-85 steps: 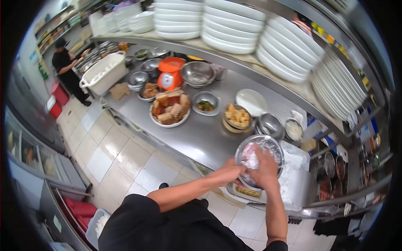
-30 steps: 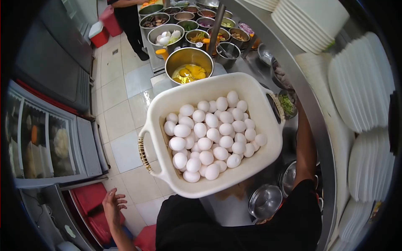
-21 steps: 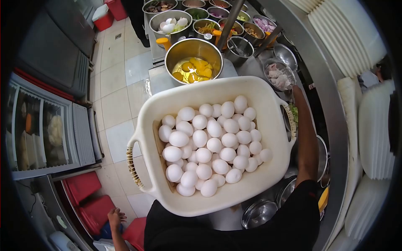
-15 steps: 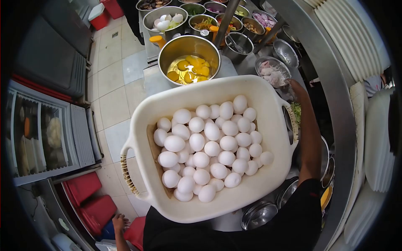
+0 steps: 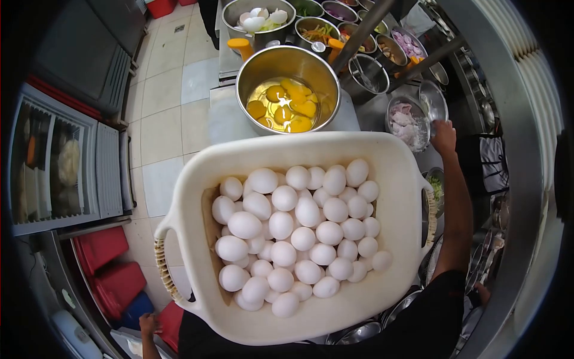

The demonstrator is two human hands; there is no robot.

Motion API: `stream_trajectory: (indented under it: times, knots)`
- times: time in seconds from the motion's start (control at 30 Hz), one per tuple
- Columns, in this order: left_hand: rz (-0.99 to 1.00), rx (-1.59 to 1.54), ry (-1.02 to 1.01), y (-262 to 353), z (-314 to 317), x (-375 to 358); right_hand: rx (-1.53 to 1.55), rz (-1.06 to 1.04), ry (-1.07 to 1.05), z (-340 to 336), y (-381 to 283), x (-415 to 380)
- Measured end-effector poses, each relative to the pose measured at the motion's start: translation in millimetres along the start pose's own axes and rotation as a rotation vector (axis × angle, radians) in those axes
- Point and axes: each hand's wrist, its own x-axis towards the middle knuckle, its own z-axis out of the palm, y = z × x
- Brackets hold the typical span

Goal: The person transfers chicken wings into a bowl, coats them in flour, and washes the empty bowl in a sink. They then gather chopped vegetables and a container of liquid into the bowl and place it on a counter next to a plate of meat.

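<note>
One meat bowl [image 5: 423, 128] has its rim by the right hand [image 5: 443, 137].

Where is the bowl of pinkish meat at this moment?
In the head view, the meat bowl is at upper right, between the yolk pot and the right hand.

1 cream tub [image 5: 335, 317], 2 wrapped handles [image 5: 167, 272], easily 40+ white eggs [image 5: 303, 238], 1 yolk pot [image 5: 314, 69], at least 5 yolks [image 5: 275, 93]

White oval eggs [image 5: 302, 238] lie in cream rectangular plastic tub [image 5: 397, 215]; tub's 1–2 o'clock: pink meat [image 5: 404, 121] in silver round metal bowl [image 5: 423, 124].
</note>
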Motion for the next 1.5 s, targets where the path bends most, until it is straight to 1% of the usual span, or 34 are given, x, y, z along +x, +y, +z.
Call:
stream_trajectory:
  times: [0.07, 0.17, 0.2, 0.27, 0.33, 0.37, 0.4, 0.43, 0.47, 0.5, 0.57, 0.6, 0.63, 0.67, 0.73, 0.8, 0.83, 0.87, 0.9, 0.93, 0.97, 1.03, 1.07, 1.1, 1.13, 1.17, 1.2, 1.27, 1.3, 1.33, 1.37, 1.43, 1.47, 1.5]
  knots:
    - [-0.025, 0.076, -0.064, -5, -3, 9, -0.061, -0.01, -0.051, -13, -1, -10]
    - [0.017, 0.084, -0.066, -17, -6, 39, -0.07, -0.002, 0.144, -23, 3, -35]
    - [0.021, 0.088, -0.076, -20, -7, 46, -0.08, 0.003, 0.142, -30, 4, -43]
    - [0.012, -0.071, -0.127, -14, -7, 60, -0.056, 0.097, 0.158, -48, 5, -55]
    - [0.002, -0.108, -0.163, -20, -6, 70, -0.065, 0.161, 0.122, -52, 13, -71]
    - [-0.021, -0.138, -0.195, -25, -9, 78, -0.075, 0.137, 0.256, -59, 11, -83]
    - [-0.028, -0.055, -0.267, -31, -16, 91, -0.092, 0.117, 0.383, -66, 10, -97]
    - [-0.032, 0.032, -0.342, -40, -20, 108, 0.039, 0.248, 0.289, -72, 12, -99]
    - [-0.091, 0.049, -0.318, -62, -19, 140, 0.021, 0.273, 0.296, -90, 5, -108]
    - [-0.145, 0.066, -0.295, -65, -20, 169, 0.102, 0.316, 0.296, -114, -14, -119]
    - [-0.122, 0.203, -0.261, -23, -32, 189, 0.232, 0.343, 0.25, -183, -66, -140]
    - [-0.086, 0.322, -0.193, 55, -36, 141, 0.282, 0.328, 0.201, -224, -98, -149]
    - [-0.046, 0.354, -0.172, 106, -44, 121, 0.303, 0.397, 0.191, -248, -124, -158]
    - [-0.003, 0.349, -0.187, 126, -47, 155, 0.326, 0.463, 0.188, -271, -145, -165]
    - [0.094, 0.006, -0.365, 177, -50, 235, 0.36, 0.469, 0.219, -298, -176, -175]
    - [0.394, 0.083, -0.379, 256, -48, 275, 0.407, 0.47, 0.226, -322, -210, -178]
    - [0.545, 0.038, -0.302, 296, -39, 296, 0.28, 0.375, 0.266, -335, -229, -179]
    - [0.6, 0.083, -0.314, 350, -39, 277, 0.154, 0.28, 0.295, -348, -248, -182]
    - [0.648, 0.03, -0.356, 390, -22, 313, 0.165, 0.236, 0.345, -361, -267, -183]
    - [0.693, 0.01, -0.358, 441, -25, 257, 0.165, 0.256, 0.347, -375, -285, -181]
    - [0.721, 0.013, -0.368, 484, -17, 243, 0.225, 0.219, 0.319, -388, -302, -179]
    - [0.815, -0.007, -0.487, 558, -7, 197, 0.296, 0.149, 0.282, -398, -328, -171]
    - [0.845, 0.026, -0.492, 589, -3, 182, 0.329, 0.127, 0.212, -405, -341, -162]
    - [0.895, 0.014, -0.565, 618, 3, 168, 0.364, 0.108, 0.142, -416, -356, -150]
    - [0.942, 0.004, -0.639, 644, 9, 158, 0.371, 0.06, 0.17, -426, -372, -136]
    - [0.968, 0.039, -0.643, 666, 15, 151, 0.379, 0.007, 0.2, -434, -387, -120]
    - [0.988, 0.049, -0.668, 684, 19, 148, 0.39, 0.039, 0.205, -439, -400, -100]
    - [1.002, 0.062, -0.694, 702, 17, 154, 0.414, -0.217, 0.213, -445, -422, -57]
    - [0.998, 0.044, -0.691, 705, 14, 164, 0.44, -0.247, 0.22, -449, -432, -35]
    - [0.935, 0.042, -0.665, 703, 14, 194, 0.466, -0.335, 0.212, -454, -443, -6]
    - [0.877, 0.047, -0.665, 695, 8, 225, 0.489, -0.436, 0.214, -460, -456, 25]
    - [0.733, 0.088, -0.564, 657, -10, 274, 0.511, -0.556, 0.273, -472, -481, 80]
    - [0.68, 0.086, -0.562, 627, -18, 324, 0.516, -0.607, 0.294, -477, -495, 106]
    - [0.559, -0.14, -0.455, 588, -33, 331, 0.552, -0.656, 0.352, -477, -512, 134]
